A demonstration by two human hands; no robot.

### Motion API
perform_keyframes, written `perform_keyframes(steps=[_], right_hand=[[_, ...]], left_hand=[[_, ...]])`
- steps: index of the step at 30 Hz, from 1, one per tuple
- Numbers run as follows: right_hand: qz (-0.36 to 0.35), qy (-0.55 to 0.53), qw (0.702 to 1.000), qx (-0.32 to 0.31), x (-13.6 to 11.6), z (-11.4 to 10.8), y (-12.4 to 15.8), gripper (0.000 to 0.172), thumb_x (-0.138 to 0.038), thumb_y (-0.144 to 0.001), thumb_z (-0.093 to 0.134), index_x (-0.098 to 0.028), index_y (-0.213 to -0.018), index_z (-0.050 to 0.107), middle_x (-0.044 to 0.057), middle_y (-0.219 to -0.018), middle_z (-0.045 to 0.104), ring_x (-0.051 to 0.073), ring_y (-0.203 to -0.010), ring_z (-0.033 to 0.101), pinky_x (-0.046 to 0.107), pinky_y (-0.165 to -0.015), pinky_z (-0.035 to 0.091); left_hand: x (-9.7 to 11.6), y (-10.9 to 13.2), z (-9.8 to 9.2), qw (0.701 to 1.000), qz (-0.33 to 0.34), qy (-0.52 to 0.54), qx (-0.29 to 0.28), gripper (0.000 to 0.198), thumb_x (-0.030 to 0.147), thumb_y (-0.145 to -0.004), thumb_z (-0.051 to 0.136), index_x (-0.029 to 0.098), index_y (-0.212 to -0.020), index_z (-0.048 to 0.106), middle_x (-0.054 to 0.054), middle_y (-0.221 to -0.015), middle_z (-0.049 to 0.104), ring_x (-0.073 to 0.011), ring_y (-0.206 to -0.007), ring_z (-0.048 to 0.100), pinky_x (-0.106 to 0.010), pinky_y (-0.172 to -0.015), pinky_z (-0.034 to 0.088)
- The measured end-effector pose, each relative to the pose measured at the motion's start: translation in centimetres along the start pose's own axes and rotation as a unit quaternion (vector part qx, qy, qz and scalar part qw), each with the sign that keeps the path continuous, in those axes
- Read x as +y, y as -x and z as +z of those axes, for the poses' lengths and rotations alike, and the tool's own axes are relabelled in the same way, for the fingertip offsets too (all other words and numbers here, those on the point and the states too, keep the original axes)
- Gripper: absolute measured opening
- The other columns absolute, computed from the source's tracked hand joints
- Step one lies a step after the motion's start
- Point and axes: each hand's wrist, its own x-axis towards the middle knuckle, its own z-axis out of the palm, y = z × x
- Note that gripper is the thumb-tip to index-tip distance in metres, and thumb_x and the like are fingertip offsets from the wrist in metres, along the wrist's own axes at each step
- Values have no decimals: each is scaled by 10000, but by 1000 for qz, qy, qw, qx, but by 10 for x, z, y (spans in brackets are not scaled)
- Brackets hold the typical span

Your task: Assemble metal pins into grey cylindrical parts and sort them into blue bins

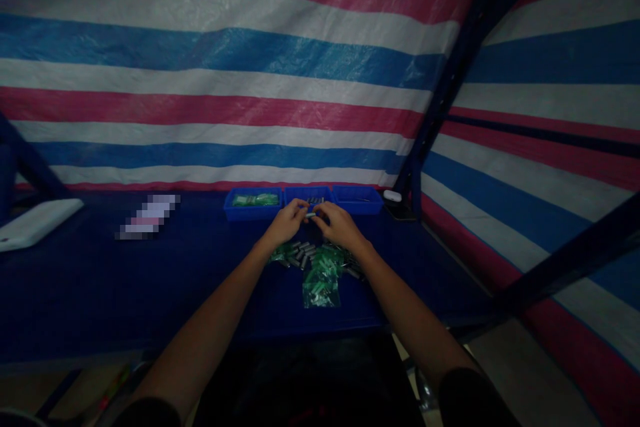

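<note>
Over the blue table, my left hand (288, 220) and my right hand (338, 223) come together with fingertips pinched. Between them is a small silvery metal cylinder (311, 215), gripped at its two ends. Just below the hands lies a loose pile of similar metal cylinders (303, 255). Green plastic packets (325, 260) are heaped beside these, and a small clear bag with pale bits (321, 295) lies at the near side of the heap. My right forearm partly hides the pile's right side.
Behind the hands stand three blue bins: the left bin (253, 212) holds green packets, the middle bin (300, 191) metal cylinders, the right bin (357, 208) a thin object. A white case (393, 196) rests on a dark phone-like slab (401, 211). Leftward lies a white box (40, 223).
</note>
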Motion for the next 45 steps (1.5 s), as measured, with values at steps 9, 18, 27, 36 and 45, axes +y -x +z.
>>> perform_keyframes(steps=[9, 18, 27, 36, 45], right_hand=[[42, -9, 987, 155, 14, -16, -10, 210, -277, -863, 408, -176, -740, 546, 31, -718, 543, 156, -725, 506, 268, -688, 382], [92, 70, 985, 128, 12, 3, -22, 194, -324, -819, 494, -176, -909, 581, 68, -797, 580, 200, -784, 511, 307, -729, 382], [42, -23, 997, -57, 5, 3, 2, 123, -266, -776, 550, -191, -861, 599, -6, -675, 564, 124, -621, 509, 227, -577, 360], [18, -21, 999, -37, 1, 7, 2, 128, -185, -783, 537, -198, -907, 566, -2, -738, 564, 126, -657, 509, 232, -618, 369], [60, -72, 996, 4, -2, 8, 0, 213, -299, -875, 394, -183, -811, 561, 0, -676, 567, 123, -623, 513, 227, -589, 359]], left_hand=[[24, 19, 11, 935, 152, -290, -139, 236, 185, -788, 487, 253, -976, 612, -52, -989, 594, -221, -964, 497, -363, -838, 373], [17, 13, 7, 939, 88, -290, -161, 106, 205, -734, 573, 233, -817, 633, -36, -871, 637, -216, -882, 548, -325, -772, 399], [7, 9, -2, 948, 21, -289, -130, 119, 232, -760, 514, 199, -822, 611, -70, -915, 646, -222, -891, 579, -279, -723, 419], [12, 4, -8, 983, -5, -179, -41, 327, 302, -861, 313, 170, -679, 550, -29, -661, 597, -172, -675, 564, -267, -651, 425], [16, 6, -7, 994, 65, -83, 6, 173, 291, -809, 455, 164, -878, 552, -30, -772, 630, -160, -742, 598, -257, -672, 452]])
